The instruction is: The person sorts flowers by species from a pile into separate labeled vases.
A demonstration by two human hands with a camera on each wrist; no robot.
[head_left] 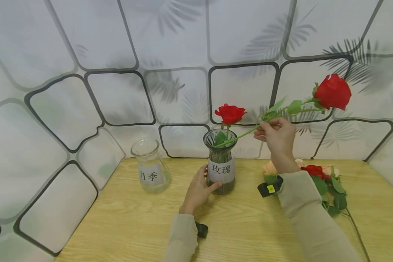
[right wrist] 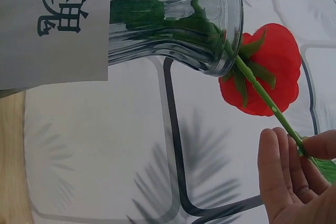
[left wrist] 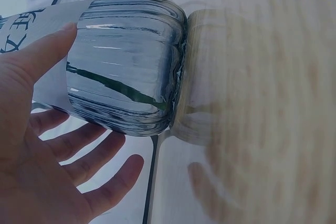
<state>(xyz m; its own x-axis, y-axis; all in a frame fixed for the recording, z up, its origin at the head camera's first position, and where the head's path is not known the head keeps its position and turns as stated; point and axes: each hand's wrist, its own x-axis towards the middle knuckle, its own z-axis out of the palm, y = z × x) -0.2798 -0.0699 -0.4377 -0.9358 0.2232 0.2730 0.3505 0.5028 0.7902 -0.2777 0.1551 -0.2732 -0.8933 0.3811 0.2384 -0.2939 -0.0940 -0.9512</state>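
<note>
My left hand holds a grey fluted glass vase, thumb across its white paper label and fingers round the far side. In the left wrist view the vase stands on the table with a green stem inside. One red rose stands in it, its bloom above the rim. With thumb and fingertips my right hand pinches the stem of a second red rose. This stem slants down to the left, its lower end in the vase mouth; the bloom points up to the right.
A clear glass vase with a white label stands to the left. Behind my right forearm lie several flowers, a red one and peach ones among them, with leaves and a long stem. A patterned wall covering rises behind the wooden table.
</note>
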